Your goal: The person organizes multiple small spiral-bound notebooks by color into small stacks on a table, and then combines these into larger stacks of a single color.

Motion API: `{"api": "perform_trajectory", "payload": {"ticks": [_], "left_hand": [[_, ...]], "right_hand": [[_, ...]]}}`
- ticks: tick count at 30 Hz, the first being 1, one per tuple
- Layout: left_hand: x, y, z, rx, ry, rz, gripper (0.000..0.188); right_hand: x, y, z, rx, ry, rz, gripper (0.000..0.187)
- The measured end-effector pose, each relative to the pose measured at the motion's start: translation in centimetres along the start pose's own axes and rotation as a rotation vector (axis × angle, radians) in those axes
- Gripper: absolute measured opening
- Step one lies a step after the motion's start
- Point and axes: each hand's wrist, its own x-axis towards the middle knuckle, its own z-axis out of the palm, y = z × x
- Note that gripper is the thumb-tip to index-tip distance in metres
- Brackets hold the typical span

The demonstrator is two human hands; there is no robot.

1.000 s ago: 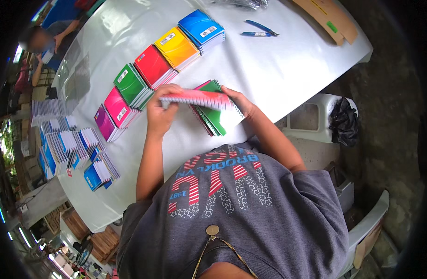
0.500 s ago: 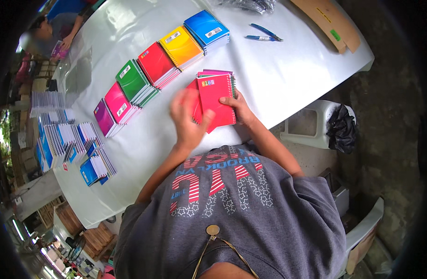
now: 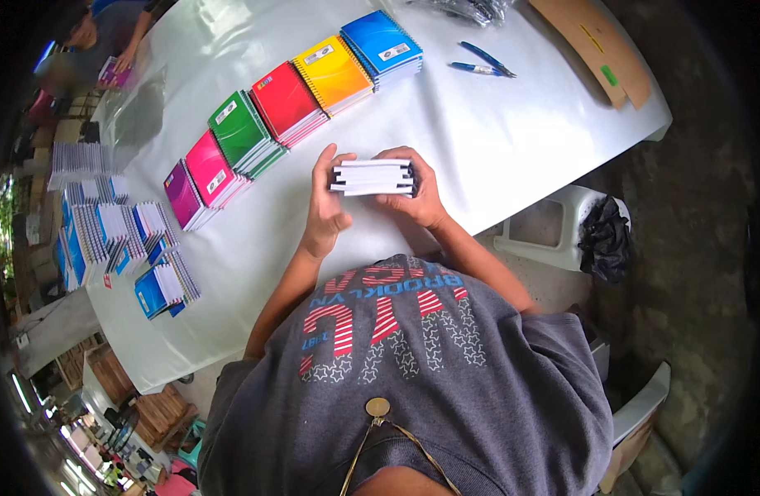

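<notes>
A small stack of spiral notebooks (image 3: 372, 177) is held upright above the white table, its white page edges turned up and its covers hidden. My right hand (image 3: 419, 192) grips the stack's right end, fingers on the far side and thumb on the near side. At the left end, my left hand (image 3: 324, 207) rests its fingers against the stack, its thumb stretched out away from the pages. Beyond my hands runs a slanting row of notebook piles: purple (image 3: 181, 193), pink (image 3: 209, 168), green (image 3: 238, 124), red (image 3: 284, 97), yellow (image 3: 331, 70) and blue (image 3: 378, 41).
Many blue-covered notebooks (image 3: 115, 227) stand in bunches at the table's left side. Two blue pens (image 3: 486, 62) and a cardboard piece (image 3: 591, 45) lie at the far right. A white plastic stool (image 3: 554, 227) with a black bag stands right. Another person (image 3: 107, 50) is at far left.
The notebooks in my hands have tipped from showing a red cover to showing their page edges. My left hand, blurred before, has come against the stack's left end.
</notes>
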Motion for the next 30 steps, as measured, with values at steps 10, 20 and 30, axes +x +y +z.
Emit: {"api": "perform_trajectory", "payload": {"ticks": [10,20,30], "left_hand": [[0.0,-3.9,-1.0,0.188,0.005,-0.082,0.063],[0.2,-4.8,-2.6,0.659,-0.202,-0.026,0.030],[1.4,-3.5,-0.7,0.598,-0.163,-0.076,0.048]], "right_hand": [[-0.5,2.2,-0.5,-0.179,0.083,0.014,0.060],[-0.9,2.7,-0.9,-0.357,0.074,0.017,0.061],[-0.5,0.2,-1.2,-0.097,0.091,0.070,0.061]]}}
